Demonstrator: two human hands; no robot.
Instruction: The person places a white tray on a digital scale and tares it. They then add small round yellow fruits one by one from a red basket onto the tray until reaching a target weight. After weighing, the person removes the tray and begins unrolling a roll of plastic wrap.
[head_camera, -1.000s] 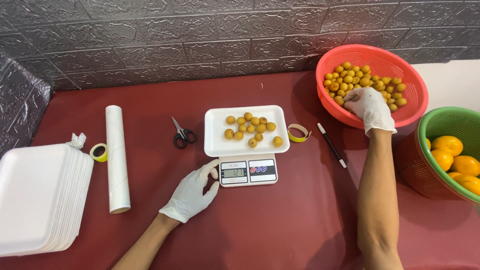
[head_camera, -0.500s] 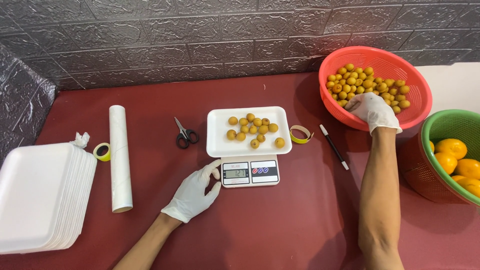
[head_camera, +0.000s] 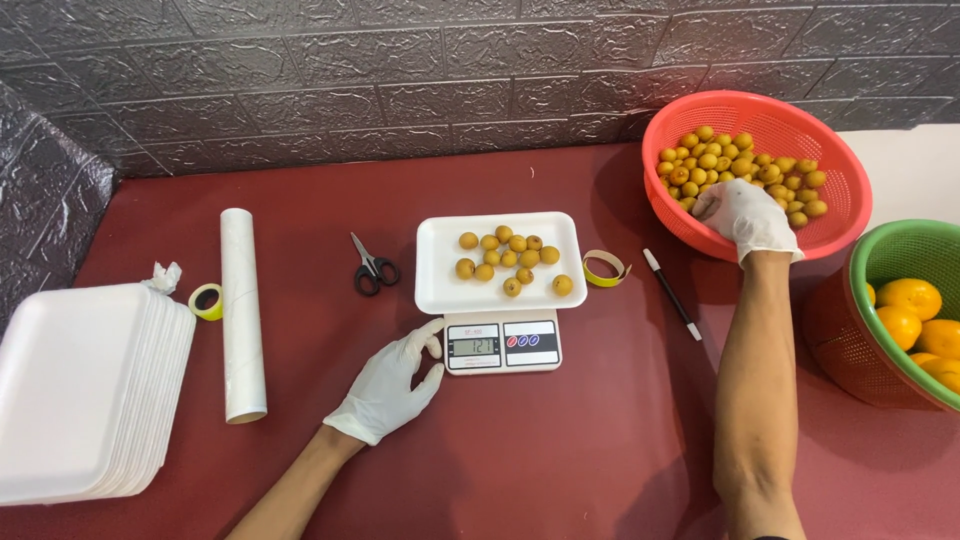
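Observation:
A white foam tray (head_camera: 440, 290) with several small yellow-brown fruits (head_camera: 508, 262) rests on a small digital scale (head_camera: 503, 345) in the middle of the dark red table. My left hand (head_camera: 388, 388), in a white glove, lies open on the table, its fingertips touching the scale's left edge. My right hand (head_camera: 745, 215), also gloved, reaches into the red basket (head_camera: 835, 235) at the right, its fingers curled among the small fruits (head_camera: 760, 170) there; what it holds is hidden.
A green basket (head_camera: 890, 255) of large oranges (head_camera: 905, 300) sits at the far right. Scissors (head_camera: 372, 268), a pen (head_camera: 672, 293), two tape rolls (head_camera: 603, 268) (head_camera: 206, 301), a white film roll (head_camera: 241, 312) and a stack of foam trays (head_camera: 80, 390) lie around the scale.
My right hand has stayed in the red basket, shifting slightly among the fruits. My left hand has stayed by the scale.

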